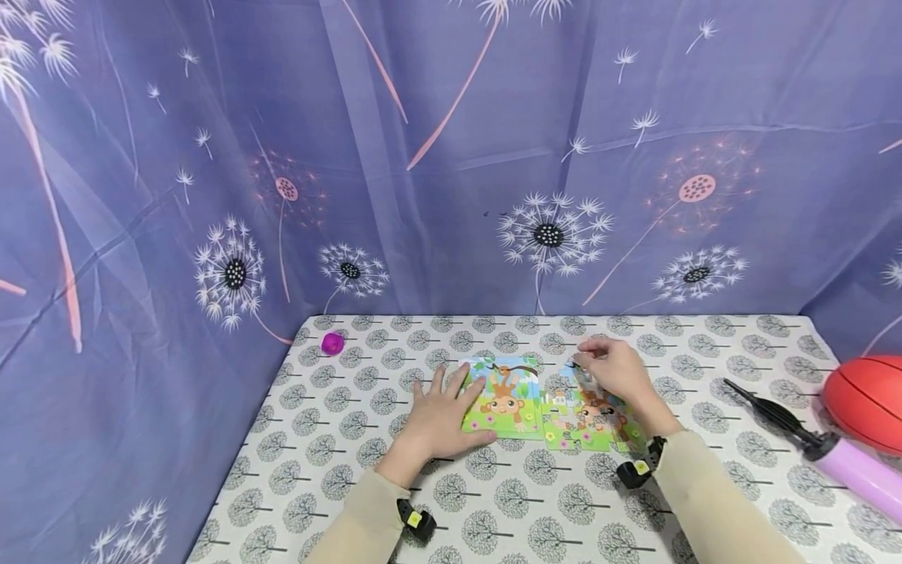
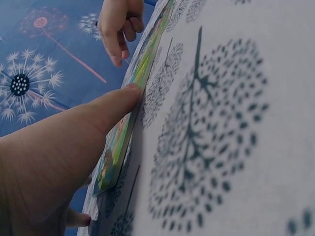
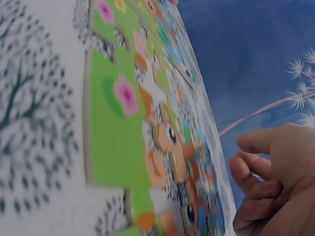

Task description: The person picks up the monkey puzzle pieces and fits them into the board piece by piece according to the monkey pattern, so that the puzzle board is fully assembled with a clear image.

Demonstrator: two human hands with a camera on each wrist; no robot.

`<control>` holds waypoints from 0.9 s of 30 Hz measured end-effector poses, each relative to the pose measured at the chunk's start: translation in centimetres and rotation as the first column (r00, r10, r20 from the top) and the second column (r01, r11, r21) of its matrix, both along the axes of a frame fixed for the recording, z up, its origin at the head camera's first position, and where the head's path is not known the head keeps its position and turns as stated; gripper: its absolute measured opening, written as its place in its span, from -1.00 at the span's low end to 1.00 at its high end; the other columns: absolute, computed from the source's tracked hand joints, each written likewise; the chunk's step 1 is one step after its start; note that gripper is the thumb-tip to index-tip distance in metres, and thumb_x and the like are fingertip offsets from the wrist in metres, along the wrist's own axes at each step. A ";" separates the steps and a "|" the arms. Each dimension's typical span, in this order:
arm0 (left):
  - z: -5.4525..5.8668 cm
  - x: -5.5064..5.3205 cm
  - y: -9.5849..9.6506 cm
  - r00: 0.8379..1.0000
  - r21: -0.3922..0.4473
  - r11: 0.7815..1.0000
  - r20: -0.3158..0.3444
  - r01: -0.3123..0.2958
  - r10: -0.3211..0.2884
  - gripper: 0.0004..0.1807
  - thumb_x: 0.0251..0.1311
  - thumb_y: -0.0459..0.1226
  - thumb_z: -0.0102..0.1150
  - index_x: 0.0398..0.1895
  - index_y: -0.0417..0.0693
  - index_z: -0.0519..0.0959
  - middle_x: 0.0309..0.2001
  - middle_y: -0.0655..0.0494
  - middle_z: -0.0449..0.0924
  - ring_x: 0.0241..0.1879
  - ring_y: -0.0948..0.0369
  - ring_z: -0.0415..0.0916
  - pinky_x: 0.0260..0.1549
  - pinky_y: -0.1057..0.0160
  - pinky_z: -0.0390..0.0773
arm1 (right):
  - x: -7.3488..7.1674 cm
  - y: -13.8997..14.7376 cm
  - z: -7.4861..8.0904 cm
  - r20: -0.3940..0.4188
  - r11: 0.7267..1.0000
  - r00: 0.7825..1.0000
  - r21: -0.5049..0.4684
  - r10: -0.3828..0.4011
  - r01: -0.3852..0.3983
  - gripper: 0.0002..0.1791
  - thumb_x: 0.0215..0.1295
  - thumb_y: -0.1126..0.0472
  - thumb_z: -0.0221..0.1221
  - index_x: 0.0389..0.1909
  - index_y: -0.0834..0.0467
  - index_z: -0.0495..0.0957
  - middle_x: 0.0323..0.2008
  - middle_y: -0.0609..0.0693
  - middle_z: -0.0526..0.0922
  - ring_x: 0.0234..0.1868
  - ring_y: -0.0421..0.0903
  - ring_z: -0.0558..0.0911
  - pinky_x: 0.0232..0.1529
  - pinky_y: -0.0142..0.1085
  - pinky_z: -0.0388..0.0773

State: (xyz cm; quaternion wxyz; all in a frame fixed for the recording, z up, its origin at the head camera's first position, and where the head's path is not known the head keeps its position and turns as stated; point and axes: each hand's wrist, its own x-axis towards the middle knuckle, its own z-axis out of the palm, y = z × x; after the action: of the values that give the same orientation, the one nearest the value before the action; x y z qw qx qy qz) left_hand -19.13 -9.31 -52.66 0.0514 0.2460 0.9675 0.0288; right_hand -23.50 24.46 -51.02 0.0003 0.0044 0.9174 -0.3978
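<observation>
My left hand (image 1: 440,419) lies with spread fingers over the left edge of a finished-looking monkey picture board (image 1: 503,403). In the left wrist view its thumb (image 2: 115,105) reaches the board's edge. To the right, my right hand (image 1: 616,372) is over the upper part of a partly assembled monkey jigsaw puzzle (image 1: 578,439). Its fingers bend inward, the thumb and forefinger near a small dark-and-blue spot; I cannot tell whether they pinch a piece. In the right wrist view the curled fingers (image 3: 253,172) are beside the jigsaw (image 3: 115,147), where tablecloth shows through gaps between pieces.
A small purple object (image 1: 333,343) sits at the back left of the tree-patterned tablecloth (image 1: 338,470). On the right are a red ball (image 1: 867,399) and a lilac pump (image 1: 856,470) with a black nozzle. A blue dandelion-print curtain (image 1: 451,196) hangs behind the table.
</observation>
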 end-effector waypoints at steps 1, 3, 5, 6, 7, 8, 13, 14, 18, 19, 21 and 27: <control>0.0 0.1 0.1 1.000 -0.004 1.000 0.000 0.002 -0.002 0.09 0.17 0.62 -0.22 0.69 0.35 0.04 0.69 0.07 -0.17 0.57 -0.34 -0.13 0.29 -0.62 0.04 | 0.1 0.2 -0.1 0.007 1.000 1.000 0.008 0.011 -0.011 -0.61 0.42 0.03 0.30 0.06 0.26 0.68 -0.21 0.10 0.74 -0.29 0.01 0.66 -0.32 -0.17 0.57; -0.1 0.1 0.2 1.000 -0.011 1.000 -0.005 0.006 -0.006 0.06 0.17 0.62 -0.24 0.68 0.40 0.06 0.69 0.09 -0.16 0.57 -0.35 -0.13 0.29 -0.62 0.03 | 0.2 0.6 -0.3 0.025 0.999 0.999 0.024 0.025 -0.026 -0.53 0.38 0.00 0.34 0.08 0.29 0.66 -0.27 0.06 0.72 -0.38 -0.03 0.63 -0.35 -0.20 0.56; -0.2 0.1 0.3 1.000 -0.014 1.000 -0.010 0.008 -0.008 0.05 0.17 0.62 -0.25 0.67 0.41 0.08 0.69 0.11 -0.15 0.57 -0.36 -0.14 0.29 -0.62 0.03 | 0.4 0.8 -0.6 0.052 0.998 0.998 0.042 0.043 -0.045 -0.44 0.34 -0.06 0.37 0.13 0.31 0.63 -0.30 0.02 0.70 -0.43 -0.08 0.58 -0.38 -0.23 0.53; -0.2 0.1 0.3 1.000 -0.013 1.000 -0.011 0.008 -0.008 0.05 0.17 0.62 -0.25 0.67 0.41 0.09 0.69 0.11 -0.14 0.56 -0.36 -0.13 0.29 -0.62 0.04 | 0.5 0.9 -0.7 0.067 0.998 0.997 0.046 0.049 -0.052 -0.39 0.32 -0.08 0.39 0.16 0.32 0.61 -0.29 0.02 0.69 -0.45 -0.08 0.58 -0.38 -0.23 0.53; -0.2 0.1 0.3 1.000 -0.014 1.000 -0.012 0.008 -0.008 0.05 0.17 0.62 -0.25 0.67 0.41 0.09 0.69 0.11 -0.14 0.56 -0.36 -0.13 0.29 -0.62 0.04 | 0.5 0.9 -0.8 0.084 0.997 0.995 0.046 0.051 -0.055 -0.34 0.30 -0.11 0.40 0.18 0.32 0.59 -0.28 0.03 0.68 -0.44 -0.07 0.59 -0.36 -0.22 0.56; -0.1 0.1 0.3 1.000 -0.015 1.000 -0.012 0.008 -0.008 0.05 0.17 0.62 -0.25 0.67 0.41 0.09 0.69 0.11 -0.14 0.56 -0.36 -0.13 0.30 -0.61 0.04 | 0.6 0.9 -0.9 0.097 0.997 0.994 0.053 0.051 -0.056 -0.30 0.27 -0.13 0.42 0.21 0.31 0.57 -0.27 0.02 0.68 -0.43 -0.08 0.60 -0.36 -0.22 0.58; 0.1 0.1 0.4 1.000 -0.006 1.000 0.001 0.001 -0.001 0.04 0.18 0.60 -0.21 0.67 0.42 0.08 0.69 0.13 -0.14 0.57 -0.35 -0.15 0.30 -0.60 0.05 | 0.7 0.6 -0.8 0.105 0.993 0.993 0.098 0.049 -0.059 -0.21 0.17 -0.20 0.47 0.22 0.30 0.57 -0.30 0.02 0.66 -0.44 -0.07 0.61 -0.38 -0.21 0.59; 0.1 0.2 0.3 1.000 -0.003 1.000 0.003 -0.001 0.001 0.04 0.18 0.60 -0.21 0.67 0.41 0.08 0.69 0.13 -0.14 0.57 -0.34 -0.15 0.30 -0.60 0.05 | 0.7 0.6 -0.7 0.100 0.992 0.994 0.115 0.048 -0.059 -0.21 0.17 -0.21 0.47 0.21 0.30 0.57 -0.30 0.00 0.66 -0.44 -0.07 0.60 -0.38 -0.22 0.58; 0.1 0.1 0.3 1.000 0.003 1.000 0.005 -0.008 0.007 0.05 0.17 0.61 -0.18 0.67 0.40 0.10 0.69 0.13 -0.13 0.58 -0.33 -0.15 0.30 -0.60 0.05 | 0.7 0.4 -0.6 0.094 0.985 0.995 0.163 0.038 -0.053 -0.20 0.15 -0.23 0.47 0.19 0.29 0.58 -0.28 0.00 0.67 -0.40 -0.07 0.61 -0.35 -0.21 0.56; 0.1 0.1 0.3 1.000 0.002 1.000 0.005 -0.009 0.009 0.05 0.17 0.61 -0.18 0.67 0.40 0.10 0.69 0.13 -0.13 0.58 -0.32 -0.15 0.30 -0.60 0.06 | 0.7 0.4 -0.5 0.094 0.983 0.995 0.175 0.031 -0.047 -0.19 0.14 -0.24 0.47 0.20 0.29 0.58 -0.26 0.01 0.68 -0.38 -0.07 0.62 -0.35 -0.20 0.56; 0.1 0.1 0.3 1.000 -0.002 1.000 0.003 -0.010 0.010 0.06 0.16 0.61 -0.18 0.67 0.40 0.10 0.69 0.13 -0.13 0.58 -0.32 -0.14 0.30 -0.60 0.06 | 0.8 0.3 -0.5 0.092 0.980 0.995 0.194 0.024 -0.042 -0.17 0.13 -0.26 0.47 0.21 0.29 0.57 -0.21 0.04 0.69 -0.35 -0.06 0.62 -0.34 -0.20 0.55; 0.0 0.0 0.4 1.000 -0.007 1.000 0.006 -0.015 0.015 0.06 0.16 0.61 -0.18 0.67 0.40 0.10 0.68 0.13 -0.11 0.57 -0.34 -0.12 0.29 -0.61 0.06 | 0.8 0.3 -0.5 0.107 0.980 0.994 0.197 0.016 -0.037 -0.19 0.15 -0.26 0.46 0.19 0.27 0.58 -0.19 0.07 0.70 -0.38 -0.05 0.61 -0.41 -0.21 0.52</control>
State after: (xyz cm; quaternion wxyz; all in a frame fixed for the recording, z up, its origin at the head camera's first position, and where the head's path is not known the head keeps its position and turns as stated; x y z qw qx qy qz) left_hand -19.13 -8.92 -52.67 0.0547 0.2386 0.9692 0.0266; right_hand -22.66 24.76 -51.50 0.0534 0.0133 0.9512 -0.3036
